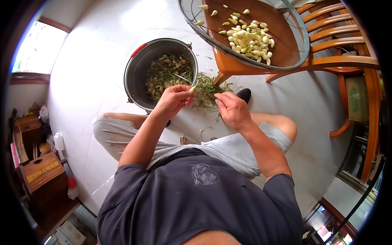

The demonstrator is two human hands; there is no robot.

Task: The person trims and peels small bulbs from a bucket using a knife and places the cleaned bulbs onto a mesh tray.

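Observation:
Between the thumb and fingers of my left hand (176, 98) is a small pale peeled bulb (192, 88), yellowish and tapered, too small to tell whether it is garlic or a little onion. My right hand (232, 109) is closed just to the right, apart from the left, thumb and fingertips pinched together; whatever they hold is hidden. Beyond my left hand stands a metal bucket (132, 77) with dry, unpeeled-looking bulbs and green stalks (168, 73) in it. A thin pale strip (182, 79) shows over the bucket's contents, close to my left fingers.
Green and dry trimmings (207, 87) lie on the tiled floor (92, 65) beside the bucket. A round mesh sieve (300, 49) with many pale peeled bulbs (249, 38) rests on a wooden chair (226, 61) ahead right. A wooden cabinet (43, 171) stands at left.

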